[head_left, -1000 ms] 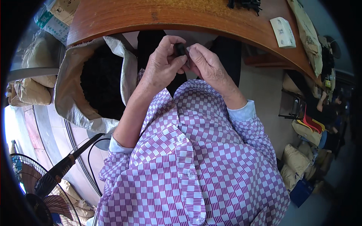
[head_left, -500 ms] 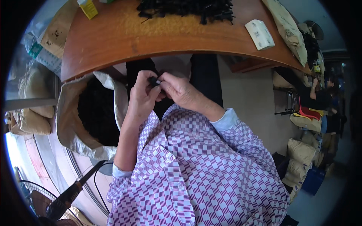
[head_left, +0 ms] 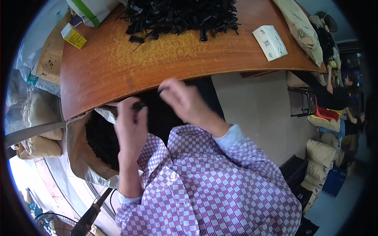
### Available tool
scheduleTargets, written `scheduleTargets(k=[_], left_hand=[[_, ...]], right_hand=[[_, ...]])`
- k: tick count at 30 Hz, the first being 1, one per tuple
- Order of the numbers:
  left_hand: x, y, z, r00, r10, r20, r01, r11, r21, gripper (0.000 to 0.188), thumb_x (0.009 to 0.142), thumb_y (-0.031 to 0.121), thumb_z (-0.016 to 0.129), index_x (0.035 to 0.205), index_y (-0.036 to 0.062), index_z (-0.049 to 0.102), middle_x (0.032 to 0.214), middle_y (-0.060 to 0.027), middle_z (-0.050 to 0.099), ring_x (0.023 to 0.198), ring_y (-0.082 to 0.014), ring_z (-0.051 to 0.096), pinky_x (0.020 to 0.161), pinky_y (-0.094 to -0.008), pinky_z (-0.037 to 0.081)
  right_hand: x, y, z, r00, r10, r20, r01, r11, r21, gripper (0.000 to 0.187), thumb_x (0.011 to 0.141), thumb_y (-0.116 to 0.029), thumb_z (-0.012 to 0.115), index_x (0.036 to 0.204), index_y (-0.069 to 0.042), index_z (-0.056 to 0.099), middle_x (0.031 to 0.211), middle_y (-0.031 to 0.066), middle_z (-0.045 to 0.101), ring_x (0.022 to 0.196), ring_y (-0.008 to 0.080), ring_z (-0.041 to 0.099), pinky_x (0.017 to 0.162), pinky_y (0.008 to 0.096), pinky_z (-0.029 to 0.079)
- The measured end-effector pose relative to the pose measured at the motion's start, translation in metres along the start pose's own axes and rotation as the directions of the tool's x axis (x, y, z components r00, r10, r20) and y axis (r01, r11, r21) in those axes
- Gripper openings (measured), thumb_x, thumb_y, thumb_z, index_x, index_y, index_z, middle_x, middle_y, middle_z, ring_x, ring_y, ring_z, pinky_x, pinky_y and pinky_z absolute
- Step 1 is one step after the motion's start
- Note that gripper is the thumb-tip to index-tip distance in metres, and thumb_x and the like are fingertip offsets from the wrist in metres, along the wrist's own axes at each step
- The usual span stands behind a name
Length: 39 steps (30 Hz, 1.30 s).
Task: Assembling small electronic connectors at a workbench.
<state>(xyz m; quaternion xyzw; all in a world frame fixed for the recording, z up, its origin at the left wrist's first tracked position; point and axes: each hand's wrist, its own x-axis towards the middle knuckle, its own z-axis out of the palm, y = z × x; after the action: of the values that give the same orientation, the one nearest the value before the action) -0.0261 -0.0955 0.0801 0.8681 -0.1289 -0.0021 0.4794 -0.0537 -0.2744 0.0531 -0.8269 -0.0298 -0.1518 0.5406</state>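
My left hand (head_left: pixel 132 126) is closed around a small black plastic piece (head_left: pixel 138 105), which shows between thumb and fingers. It hovers by the mouth of a pale woven sack (head_left: pixel 75 155), filled with dark pieces (head_left: pixel 100 137). My right hand (head_left: pixel 183 102) is apart from it, close to the near table edge, blurred by motion. Its fingers look loosely bent and spread, and no object shows in them. On the table, a heap of black plastic parts (head_left: pixel 177 17) lies ahead of both hands.
A curved brown wooden table (head_left: pixel 98 78) spans the front. It carries a white packet (head_left: pixel 271 42) and a yellow-white carton (head_left: pixel 74 36). A fan (head_left: pixel 55 224) stands at the lower left. At the far right are stacked sacks (head_left: pixel 318 153) and another person (head_left: pixel 334 94).
My hands have parted from around the black piece. The left moved left and nearer to me with it, toward the sack. The view shifted, bringing more of the table and heap into sight.
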Motion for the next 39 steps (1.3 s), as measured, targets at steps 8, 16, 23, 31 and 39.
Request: scheduleTargets(k=[8,16,23,31,39], left_hand=[[-0.004,-0.073,-0.101,0.94,-0.276,-0.2,0.341,0.752,0.564,0.028,0.087,0.009,0.06,0.114,0.0094,0.054,0.1,-0.0121,0.063,0.091,-0.0267,0.062,0.08,-0.0363,0.049],[0.02,-0.041,-0.065,0.978,-0.103,-0.181,0.165,0.913,0.374,0.029,0.086,0.004,0.06,0.115,0.0059,0.056,0.114,-0.0118,0.058,0.109,-0.026,0.055,0.09,-0.0353,0.044],[0.059,0.012,0.004,0.993,0.109,0.055,-0.115,0.987,0.11,0.027,0.085,0.003,0.061,0.111,0.0024,0.058,0.112,-0.0116,0.059,0.098,-0.0214,0.06,0.074,-0.0273,0.049],[0.096,0.027,0.046,0.796,-0.056,0.602,0.431,0.752,-0.499,0.046,0.095,0.033,0.054,0.122,-0.0042,0.051,0.098,-0.0122,0.063,0.077,-0.0128,0.062,0.06,-0.0221,0.046],[0.075,0.01,0.057,0.516,0.113,0.849,0.703,0.51,-0.496,0.058,0.093,0.041,0.055,0.13,-0.0018,0.045,0.088,-0.0138,0.065,0.059,-0.0093,0.061,0.047,-0.0158,0.046]], right_hand=[[0.074,0.067,-0.106,0.98,-0.05,-0.193,-0.14,0.519,-0.843,0.046,0.082,-0.046,0.067,0.096,-0.004,0.055,0.062,0.0076,0.062,0.05,0.02,0.061,0.045,0.0302,0.047],[0.078,0.079,-0.104,0.964,-0.028,-0.265,-0.204,0.557,-0.805,0.037,0.083,-0.039,0.068,0.1,-0.008,0.058,0.062,0.0077,0.064,0.053,0.0244,0.063,0.047,0.0347,0.048],[0.071,0.087,-0.108,0.957,0.008,-0.292,-0.241,0.584,-0.775,0.031,0.084,-0.032,0.068,0.1,-0.006,0.06,0.064,0.0086,0.064,0.056,0.0247,0.064,0.05,0.0359,0.049],[0.04,0.049,-0.097,0.965,-0.254,0.063,0.248,0.807,-0.536,0.034,0.077,-0.008,0.072,0.108,-0.006,0.058,0.074,0.0095,0.064,0.062,0.0241,0.065,0.052,0.0323,0.05],[0.028,0.037,-0.094,0.8,-0.415,0.435,0.597,0.623,-0.505,0.037,0.073,-0.01,0.072,0.108,-0.008,0.06,0.064,0.0028,0.053,0.052,0.0174,0.055,0.045,0.0279,0.046]])
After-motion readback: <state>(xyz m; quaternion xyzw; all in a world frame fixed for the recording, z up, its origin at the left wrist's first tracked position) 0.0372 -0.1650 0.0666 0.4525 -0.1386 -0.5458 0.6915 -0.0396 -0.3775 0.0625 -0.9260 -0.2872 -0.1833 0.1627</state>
